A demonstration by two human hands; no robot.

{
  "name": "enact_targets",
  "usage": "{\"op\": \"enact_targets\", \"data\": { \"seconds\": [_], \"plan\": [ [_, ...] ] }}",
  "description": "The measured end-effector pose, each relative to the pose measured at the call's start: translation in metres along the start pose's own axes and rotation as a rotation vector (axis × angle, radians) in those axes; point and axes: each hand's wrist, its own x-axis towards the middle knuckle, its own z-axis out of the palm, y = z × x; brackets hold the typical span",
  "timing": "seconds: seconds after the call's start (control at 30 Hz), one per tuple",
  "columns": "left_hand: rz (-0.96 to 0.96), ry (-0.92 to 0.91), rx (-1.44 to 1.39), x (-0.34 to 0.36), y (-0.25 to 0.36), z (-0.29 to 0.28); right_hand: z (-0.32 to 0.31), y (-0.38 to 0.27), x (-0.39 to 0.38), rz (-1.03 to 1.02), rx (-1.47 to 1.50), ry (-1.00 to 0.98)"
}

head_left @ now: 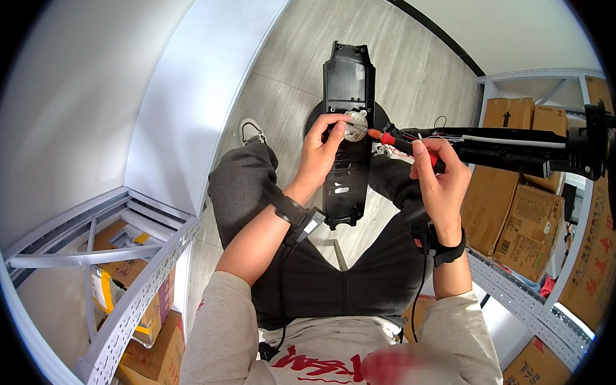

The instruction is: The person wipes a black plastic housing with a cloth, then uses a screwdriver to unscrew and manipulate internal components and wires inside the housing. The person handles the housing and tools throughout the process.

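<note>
A long black plastic housing point(348, 164) with slots in its lower half stretches away from me between my knees. A clear round disc point(357, 131) lies across its middle. At the disc's left edge, my left hand point(322, 143) has thumb and forefinger bent together by the screwdriver's tip; whatever they pinch is too small to make out. My right hand point(441, 174) grips the handle of a red and black screwdriver point(400, 144), its shaft pointing left over the disc. Behind that hand, a black elongated assembly point(503, 148) with loose thin wires extends to the right.
A dark round base point(314, 122) shows behind the housing. On the right, a metal shelf point(514, 280) holds several cardboard boxes point(528, 231). Another metal rack point(141, 280) with boxes stands at lower left, beside a white panel point(182, 95). Grey wood-look floor point(283, 64) lies beneath.
</note>
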Motion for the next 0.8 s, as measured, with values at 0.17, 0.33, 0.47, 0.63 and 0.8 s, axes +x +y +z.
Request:
{"op": "enact_targets", "data": {
  "seconds": [0.17,0.33,0.47,0.63,0.8],
  "plan": [
    [0.001,0.003,-0.019,0.000,0.000,0.000,-0.001,0.000,0.000,-0.024,-0.017,0.001],
    [0.035,0.023,0.030,-0.001,0.001,0.001,-0.002,0.002,-0.003,-0.016,-0.018,-0.021],
    [0.053,0.020,0.035,0.000,0.003,0.001,-0.001,-0.002,-0.002,0.029,0.037,-0.034],
    [-0.016,0.005,-0.039,0.000,0.005,-0.001,-0.003,0.009,0.001,0.055,0.127,-0.070],
    [-0.028,0.010,-0.040,-0.001,0.004,-0.001,-0.007,0.018,0.008,0.285,0.216,-0.204]
  ]
}}
